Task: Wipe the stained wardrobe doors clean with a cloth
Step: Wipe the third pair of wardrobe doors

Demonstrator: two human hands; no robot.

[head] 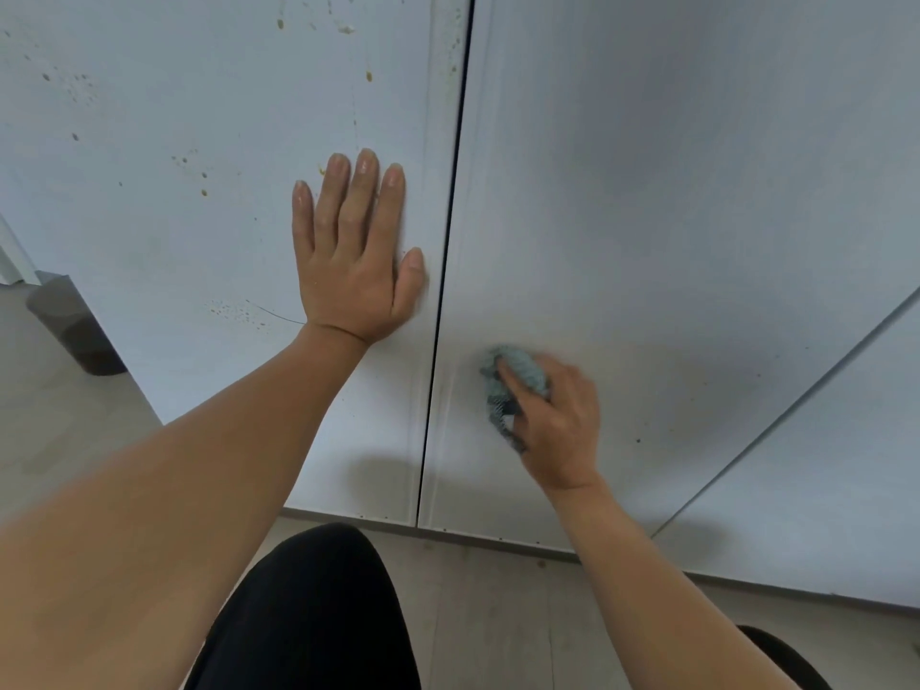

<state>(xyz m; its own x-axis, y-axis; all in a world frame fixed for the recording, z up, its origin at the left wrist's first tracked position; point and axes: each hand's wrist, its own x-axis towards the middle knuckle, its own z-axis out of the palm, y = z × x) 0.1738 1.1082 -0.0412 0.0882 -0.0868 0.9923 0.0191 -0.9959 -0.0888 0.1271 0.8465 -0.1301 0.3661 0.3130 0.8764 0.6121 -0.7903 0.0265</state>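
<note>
1 head-worn camera looks forward and down, close to the wardrobe doors (647, 191) and floor (473, 615).

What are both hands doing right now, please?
Left hand: open, flat against the stained white left wardrobe door, holding nothing.
Right hand: closed on the bunched blue-green cloth, pressed to the white right door.

Dark round bin (74, 326) on pale floor (59, 430) (far left), beside the white furniture.

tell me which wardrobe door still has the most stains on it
The left door, under the flat left hand: yellow-brown spots all over. The middle door looks nearly clean.
</note>
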